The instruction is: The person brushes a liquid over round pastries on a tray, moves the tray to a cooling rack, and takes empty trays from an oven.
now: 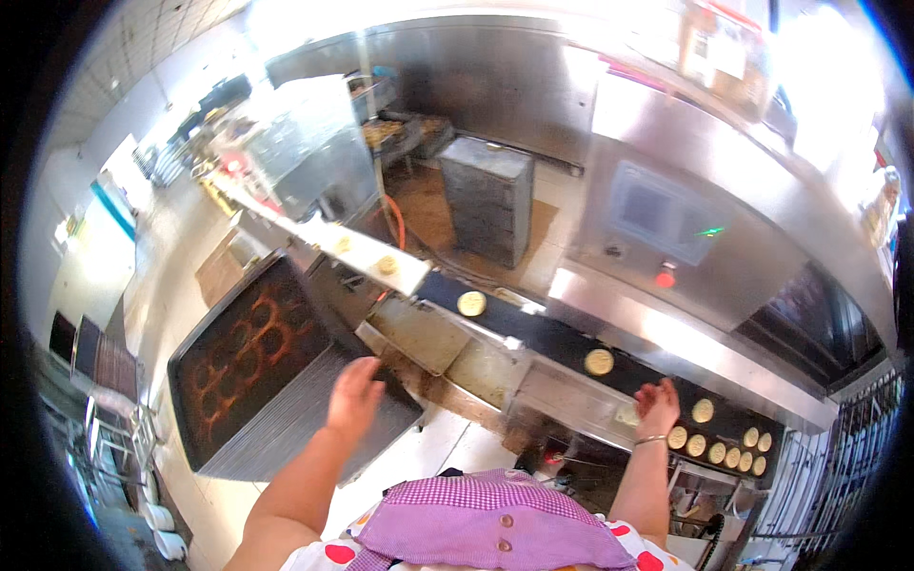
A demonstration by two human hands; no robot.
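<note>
My left hand point(354, 395) hovers with fingers apart over the near corner of a stack of dark baking trays point(249, 366), holding nothing. The top tray shows brownish ring marks. My right hand point(659, 404) rests at the edge of a black conveyor belt point(538, 328), fingers loosely curled, next to a round pale dough piece point(703, 410). More round dough pieces ride the belt: one point(471, 303) upstream, one point(599, 361) in the middle, and several crowded at the belt's end point(725, 447).
A stainless steel machine point(685, 209) with a control panel and a red button point(665, 279) runs behind the belt. A white feed conveyor point(328, 243) slopes down from the left. A grey metal box point(487, 198) stands on the floor. A wire rack point(109, 433) is at the left.
</note>
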